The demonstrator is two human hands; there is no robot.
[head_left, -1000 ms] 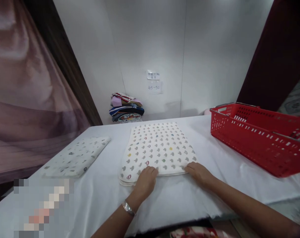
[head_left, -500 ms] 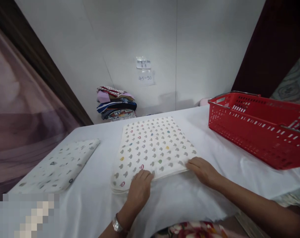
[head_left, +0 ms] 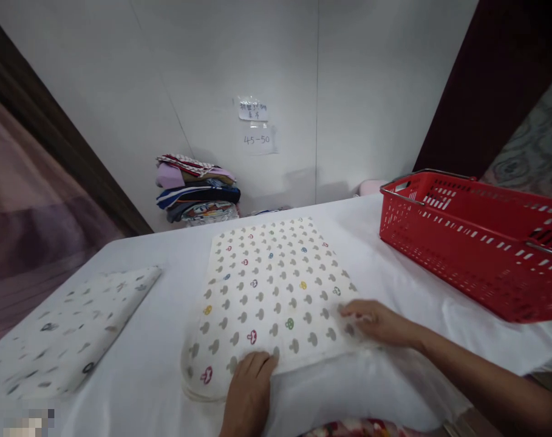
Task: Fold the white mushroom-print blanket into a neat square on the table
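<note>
A folded white cloth (head_left: 276, 291) with grey and coloured mushroom prints lies flat in front of me, its near left corner rounded and showing several layers. My left hand (head_left: 251, 388) rests on its near edge, fingers extended and close together over the fabric, the thumb out of sight. At the near right corner, my right hand (head_left: 378, 321) has its fingers curled in a pinch on the cloth, slightly blurred. To the left lies a second folded white cloth (head_left: 84, 328) with small dark leaf-like prints, touched by neither hand.
A white-covered table (head_left: 166, 340) carries both cloths. On its right side stands a red plastic basket (head_left: 462, 261) with metal handles. Behind the far edge a stack of folded fabrics (head_left: 198, 194) leans near the wall, below paper labels (head_left: 257, 138). Curtains (head_left: 39, 200) hang at the left.
The view has shifted, so the cloths appear lower and farther left. My right hand has moved from the cloth's near edge to over its near right corner. My left hand stays by the near edge.
</note>
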